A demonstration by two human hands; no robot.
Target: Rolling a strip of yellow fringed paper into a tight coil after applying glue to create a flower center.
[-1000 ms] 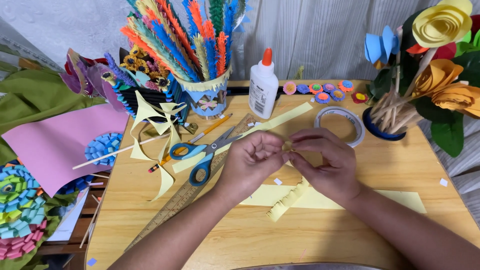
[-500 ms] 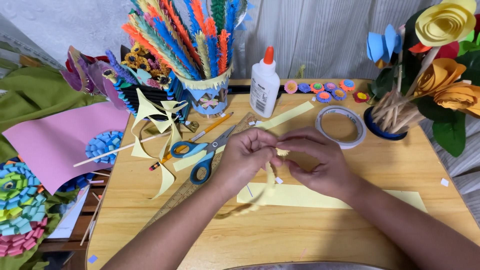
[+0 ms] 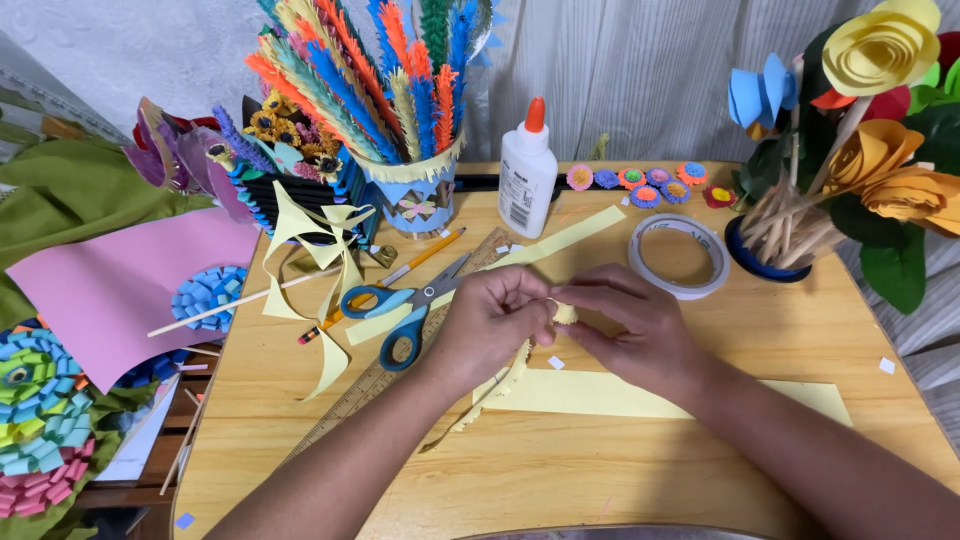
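My left hand (image 3: 490,325) and my right hand (image 3: 635,325) meet over the middle of the wooden table (image 3: 560,470). Between their fingertips they pinch a small rolled coil of pale yellow fringed paper strip (image 3: 565,313). The loose tail of the strip (image 3: 495,390) hangs down from my left hand onto the table. A flat sheet of pale yellow paper (image 3: 640,395) lies just under both hands.
Blue-handled scissors (image 3: 405,305), a pencil (image 3: 385,285) and a wooden ruler (image 3: 370,385) lie left of my hands. A glue bottle (image 3: 527,170), a tape roll (image 3: 680,255), a cup of paper fringes (image 3: 410,200) and a jar of sticks with paper flowers (image 3: 790,225) stand behind. Pink paper (image 3: 110,290) overhangs the left edge.
The hanging yellow tail has shortened and swung left as the coil between my fingers has grown. Both hands stay at the same spot.
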